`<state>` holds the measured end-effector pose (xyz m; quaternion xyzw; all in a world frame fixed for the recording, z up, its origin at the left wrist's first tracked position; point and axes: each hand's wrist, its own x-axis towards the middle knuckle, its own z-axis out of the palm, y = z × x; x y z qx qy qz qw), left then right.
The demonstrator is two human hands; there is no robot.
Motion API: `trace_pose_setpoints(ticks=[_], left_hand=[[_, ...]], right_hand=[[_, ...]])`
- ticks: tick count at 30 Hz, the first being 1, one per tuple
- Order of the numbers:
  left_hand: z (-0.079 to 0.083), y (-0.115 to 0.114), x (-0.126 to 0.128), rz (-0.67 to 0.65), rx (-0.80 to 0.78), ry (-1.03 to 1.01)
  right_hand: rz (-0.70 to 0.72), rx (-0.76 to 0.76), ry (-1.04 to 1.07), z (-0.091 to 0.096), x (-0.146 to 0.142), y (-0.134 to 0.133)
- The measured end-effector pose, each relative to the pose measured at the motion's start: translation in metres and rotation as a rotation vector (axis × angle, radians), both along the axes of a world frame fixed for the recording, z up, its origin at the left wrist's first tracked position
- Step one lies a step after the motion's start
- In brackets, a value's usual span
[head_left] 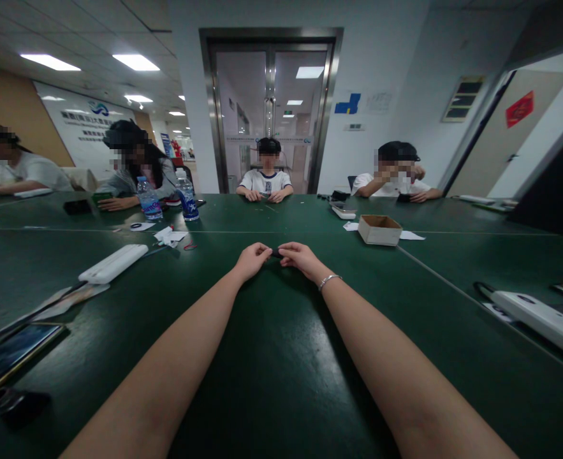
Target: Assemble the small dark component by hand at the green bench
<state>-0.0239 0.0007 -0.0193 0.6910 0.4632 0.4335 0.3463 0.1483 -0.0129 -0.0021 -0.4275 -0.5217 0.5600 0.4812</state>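
Both arms reach forward over the dark green table (281, 331). Between my two hands is a small black object (276, 253), too small and dark to tell its kind. My left hand (253, 260) pinches its left end with the fingertips. The right end is pinched by my right hand (302, 259), whose wrist carries a silver bracelet (329, 280). Fingertips cover part of the object, and it appears to be held at or just above the tabletop.
White power strips lie at left (113, 264) and right (539, 319). Ahead stand an open box (379, 231) and two water bottles (150, 201). Near left are a phone (20, 357) and a dark round object (16, 405). Several people sit along the far side.
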Motion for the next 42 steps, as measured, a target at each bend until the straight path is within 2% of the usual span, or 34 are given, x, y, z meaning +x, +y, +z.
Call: trace_pose_setpoints(ticks=[8, 14, 17, 20, 28, 34, 42], left_hand=[[0.0037, -0.0029, 0.0015, 0.008, -0.020, -0.013], [0.0023, -0.0038, 0.0005, -0.019, 0.056, 0.028], [-0.0004, -0.0017, 0.0009, -0.014, 0.069, -0.014], [-0.0017, -0.0006, 0.0013, -0.002, 0.058, -0.036], [0.0018, -0.0037, 0.0014, 0.011, -0.003, 0.057], [0.0010, -0.0054, 0.0025, -0.017, 0.023, 0.008], [-0.0006, -0.0030, 0.0022, -0.014, 0.038, 0.040]], right_hand=[[-0.002, -0.002, -0.005, 0.0002, 0.0000, -0.0001], [0.007, 0.008, -0.004, -0.0009, 0.0003, 0.0008], [0.002, 0.013, -0.003, -0.0021, 0.0004, 0.0022], [-0.005, 0.010, -0.002, -0.0027, 0.0006, 0.0028], [0.003, 0.006, 0.002, -0.0014, 0.0010, 0.0016], [0.012, 0.009, 0.013, -0.0033, 0.0017, 0.0032], [0.009, 0.004, 0.014, -0.0026, 0.0020, 0.0022]])
